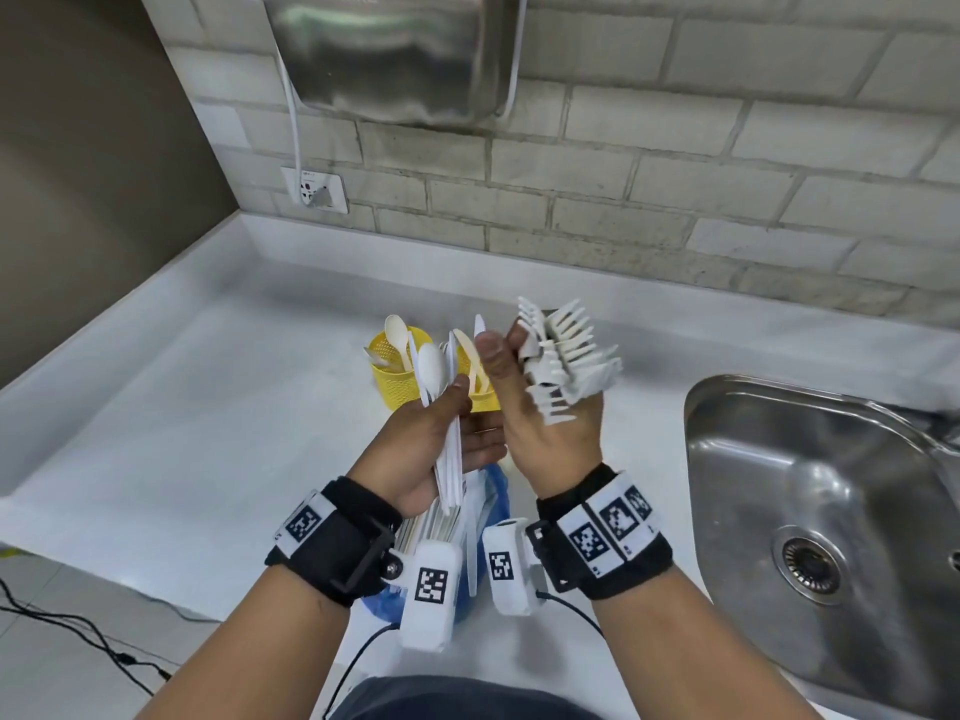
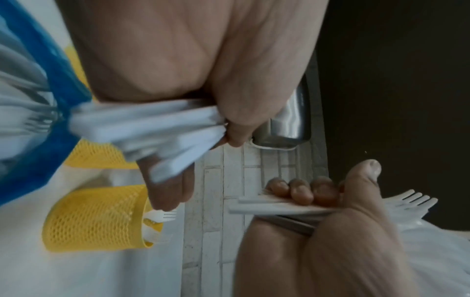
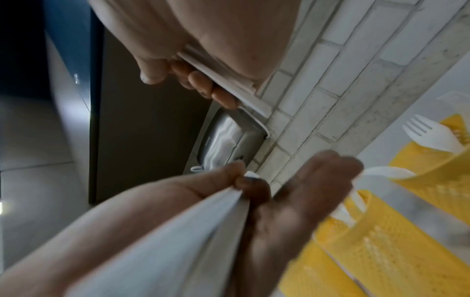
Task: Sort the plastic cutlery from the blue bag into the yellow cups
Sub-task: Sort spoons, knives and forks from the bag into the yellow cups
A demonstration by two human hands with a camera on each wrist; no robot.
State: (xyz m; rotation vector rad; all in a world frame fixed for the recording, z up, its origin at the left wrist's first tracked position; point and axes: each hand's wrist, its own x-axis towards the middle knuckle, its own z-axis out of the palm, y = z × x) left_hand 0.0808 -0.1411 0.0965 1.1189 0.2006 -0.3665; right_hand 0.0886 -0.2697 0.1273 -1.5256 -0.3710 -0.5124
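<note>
My left hand point(image 1: 467, 418) grips a bundle of white plastic spoons and knives point(image 1: 451, 449), spoon bowls up. My right hand point(image 1: 519, 356) holds a fanned stack of white forks point(image 1: 566, 356), tines pointing up and right. Both hands are raised, close together, above the blue bag point(image 1: 496, 491), which lies on the counter with more cutlery in it. Behind the hands stand the yellow mesh cups: one point(image 1: 389, 374) holds spoons, another point(image 1: 485, 394) holds knives. A cup with forks point(image 2: 96, 217) shows in the left wrist view. The right wrist view shows my fingers point(image 3: 203, 84) curled round the fork handles.
A steel sink point(image 1: 810, 491) is set into the white counter point(image 1: 208, 381) at the right. A brick wall with a steel hand dryer point(image 1: 395, 49) and a socket point(image 1: 314, 189) rises behind. Cables lie on the floor at the lower left.
</note>
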